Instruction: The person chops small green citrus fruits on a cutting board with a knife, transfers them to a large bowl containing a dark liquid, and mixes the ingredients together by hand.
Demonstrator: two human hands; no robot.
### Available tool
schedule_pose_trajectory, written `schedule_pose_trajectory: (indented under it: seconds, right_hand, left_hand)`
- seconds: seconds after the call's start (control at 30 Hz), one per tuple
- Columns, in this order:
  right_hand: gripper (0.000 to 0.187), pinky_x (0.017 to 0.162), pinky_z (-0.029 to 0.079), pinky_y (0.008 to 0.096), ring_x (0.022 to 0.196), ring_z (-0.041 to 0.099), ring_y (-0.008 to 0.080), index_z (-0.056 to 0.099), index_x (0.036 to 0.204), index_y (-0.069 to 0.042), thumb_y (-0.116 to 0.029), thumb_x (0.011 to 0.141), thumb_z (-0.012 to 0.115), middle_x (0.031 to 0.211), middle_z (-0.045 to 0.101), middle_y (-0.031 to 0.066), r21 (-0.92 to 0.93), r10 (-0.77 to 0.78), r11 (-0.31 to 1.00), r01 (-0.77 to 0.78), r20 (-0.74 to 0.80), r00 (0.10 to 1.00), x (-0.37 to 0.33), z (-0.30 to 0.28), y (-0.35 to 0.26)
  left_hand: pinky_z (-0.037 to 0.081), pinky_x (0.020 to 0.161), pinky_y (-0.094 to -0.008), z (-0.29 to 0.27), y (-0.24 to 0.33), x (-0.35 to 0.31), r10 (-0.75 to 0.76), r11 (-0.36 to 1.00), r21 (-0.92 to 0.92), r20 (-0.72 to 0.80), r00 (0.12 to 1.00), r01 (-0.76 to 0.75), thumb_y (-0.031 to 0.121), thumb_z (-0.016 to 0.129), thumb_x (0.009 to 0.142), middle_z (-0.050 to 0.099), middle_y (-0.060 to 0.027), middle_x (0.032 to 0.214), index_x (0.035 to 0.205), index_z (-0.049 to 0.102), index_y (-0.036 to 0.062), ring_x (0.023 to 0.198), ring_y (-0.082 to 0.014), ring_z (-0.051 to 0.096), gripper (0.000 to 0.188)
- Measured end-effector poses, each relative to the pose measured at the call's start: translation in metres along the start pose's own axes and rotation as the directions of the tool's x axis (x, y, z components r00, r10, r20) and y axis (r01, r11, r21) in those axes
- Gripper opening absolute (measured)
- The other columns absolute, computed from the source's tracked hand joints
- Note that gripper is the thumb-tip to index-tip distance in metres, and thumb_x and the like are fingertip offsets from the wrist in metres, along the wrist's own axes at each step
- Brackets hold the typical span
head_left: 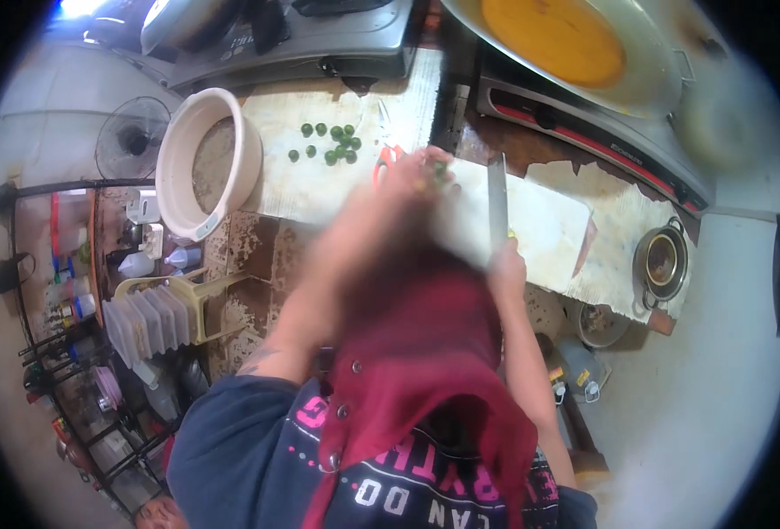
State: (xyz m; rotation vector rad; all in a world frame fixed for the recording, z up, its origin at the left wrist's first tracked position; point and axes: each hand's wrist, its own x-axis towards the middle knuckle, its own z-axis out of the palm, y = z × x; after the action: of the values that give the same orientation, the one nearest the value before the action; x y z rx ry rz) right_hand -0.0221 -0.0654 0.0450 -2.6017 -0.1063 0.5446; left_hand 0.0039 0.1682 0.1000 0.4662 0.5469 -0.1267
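Note:
My left hand (416, 176) is blurred with motion over the near end of a white cutting board (548, 220), its fingers closed around a small green lime. My right hand (506, 264) grips the handle of a long knife (496, 198) whose blade lies upright across the board. Several small green limes (332, 145) sit loose on the worn counter beyond my left hand. A red-handled tool (385, 159) lies just by my left fingers. A red cloth hangs from my chest and hides the near edge of the board.
A cream plastic basin (187, 167) stands at the counter's left. Two gas stoves sit at the back, the right one bearing a large pan of orange liquid (553, 40). A small metal pot (661, 260) sits at the right; a fan (132, 137) and racks stand left.

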Motion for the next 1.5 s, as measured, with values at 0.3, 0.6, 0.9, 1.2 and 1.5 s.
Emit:
schedule_pose_trajectory:
  seconds: [0.3,0.6,0.9,1.2,1.5]
  right_hand:
    - [0.02,0.066,0.046,0.055,0.072,0.059,0.048,0.045,0.097,0.004,-0.015,0.091,0.046,0.073,0.06,0.0299,-0.037,-0.042,0.998,0.042,-0.01,0.999,-0.005,-0.001,-0.016]
    - [0.021,0.065,0.045,0.0552,0.072,0.059,0.0479,0.045,0.097,0.003,-0.016,0.091,0.046,0.073,0.06,0.0295,-0.018,-0.025,1.0,0.025,-0.037,0.999,-0.006,0.002,-0.011]
    - [0.02,0.066,0.045,0.0554,0.072,0.058,0.0483,0.045,0.098,0.003,-0.016,0.091,0.046,0.074,0.06,0.0296,0.035,0.017,0.999,-0.017,-0.008,1.0,-0.003,-0.003,-0.01]
    - [0.023,0.07,0.047,0.0541,0.076,0.06,0.0469,0.046,0.102,0.004,-0.016,0.091,0.045,0.077,0.062,0.0297,0.183,-0.092,0.979,0.09,0.006,0.996,0.008,0.013,0.027]
    - [0.017,0.07,0.047,0.0543,0.076,0.061,0.0468,0.046,0.093,0.002,-0.015,0.091,0.042,0.076,0.062,0.0288,-0.014,-0.183,0.983,0.183,0.009,0.983,-0.054,-0.086,-0.007]
  left_hand:
    - [0.048,0.061,-0.0305,-0.121,0.177,-0.005,0.633,-0.071,0.995,-0.011,0.774,0.073,0.015,0.064,0.086,0.061,-0.0069,0.083,0.106,0.06,0.0051,0.074,-0.0189,0.06,0.023]
    - [0.048,0.074,-0.0383,-0.133,0.173,0.016,0.497,-0.481,0.874,0.203,0.843,0.073,0.009,0.067,0.078,0.062,-0.0186,0.095,0.107,0.061,0.0022,0.084,-0.0324,0.061,0.031]
    - [0.049,0.068,-0.0282,-0.087,0.136,-0.024,0.558,-0.18,0.958,0.288,0.779,-0.225,0.006,0.067,0.08,0.061,-0.0052,0.091,0.107,0.058,0.0023,0.078,-0.0124,0.056,0.029]
    - [0.051,0.06,-0.0229,-0.039,-0.033,-0.012,0.083,0.521,0.845,0.088,0.993,-0.118,0.002,0.064,0.082,0.06,-0.0055,0.094,0.11,0.058,0.0041,0.076,-0.0105,0.058,0.029]
    - [0.017,0.111,-0.0457,-0.063,-0.114,0.049,0.161,-0.238,0.896,0.416,0.895,-0.373,0.002,0.068,0.071,0.059,-0.0154,0.081,0.088,0.055,0.0029,0.087,-0.0358,0.057,0.021]
